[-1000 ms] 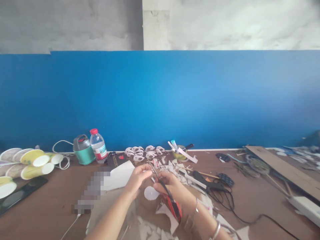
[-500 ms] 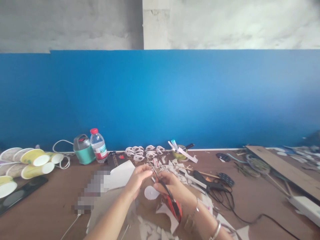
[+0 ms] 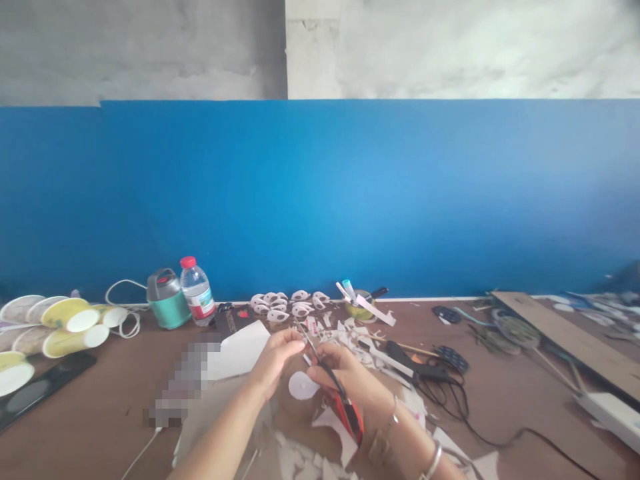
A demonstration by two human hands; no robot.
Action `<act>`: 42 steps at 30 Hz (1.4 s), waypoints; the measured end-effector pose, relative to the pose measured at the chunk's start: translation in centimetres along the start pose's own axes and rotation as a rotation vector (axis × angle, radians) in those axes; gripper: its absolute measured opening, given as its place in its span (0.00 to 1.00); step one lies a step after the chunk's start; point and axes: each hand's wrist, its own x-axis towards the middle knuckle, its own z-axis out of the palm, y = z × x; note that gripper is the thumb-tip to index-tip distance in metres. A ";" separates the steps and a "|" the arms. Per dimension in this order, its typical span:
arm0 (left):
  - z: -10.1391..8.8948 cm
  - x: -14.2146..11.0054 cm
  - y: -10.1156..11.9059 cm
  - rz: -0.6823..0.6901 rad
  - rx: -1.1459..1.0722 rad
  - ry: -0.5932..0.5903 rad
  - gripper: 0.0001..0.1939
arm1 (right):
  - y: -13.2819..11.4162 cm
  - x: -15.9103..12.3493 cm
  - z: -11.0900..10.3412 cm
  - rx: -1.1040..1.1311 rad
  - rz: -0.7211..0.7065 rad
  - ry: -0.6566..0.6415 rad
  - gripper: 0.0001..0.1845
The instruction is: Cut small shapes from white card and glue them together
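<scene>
My right hand (image 3: pixel 345 373) is closed around the blade part of a pair of scissors (image 3: pixel 350 420), whose red and black handles hang down below the palm. The blades point up and away, toward the left fingertips. My left hand (image 3: pixel 277 360) is closed in a pinch by the blade tips; whatever lies between its fingers is too small to make out. Beneath the hands is a round white paper disc (image 3: pixel 302 386). A curved white paper offcut (image 3: pixel 333 427) lies by the scissors handles.
Several white cut-out shapes (image 3: pixel 277 315) sit at the back, with paper scraps (image 3: pixel 300 463) around. A bottle (image 3: pixel 197 293), teal-based container (image 3: pixel 170 310) and paper cups (image 3: pixel 70 313) stand left. To the right are a black glue gun (image 3: pixel 425 367) with a cord and a cardboard strip (image 3: pixel 565 340).
</scene>
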 end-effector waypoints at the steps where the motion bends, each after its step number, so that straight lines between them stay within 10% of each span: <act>1: 0.0 0.0 0.0 -0.002 0.001 0.000 0.05 | 0.0 0.0 0.0 -0.002 0.000 0.001 0.12; 42: -0.2 0.0 0.4 -0.013 -0.020 -0.105 0.04 | -0.7 -0.4 -0.5 -0.030 0.013 -0.069 0.16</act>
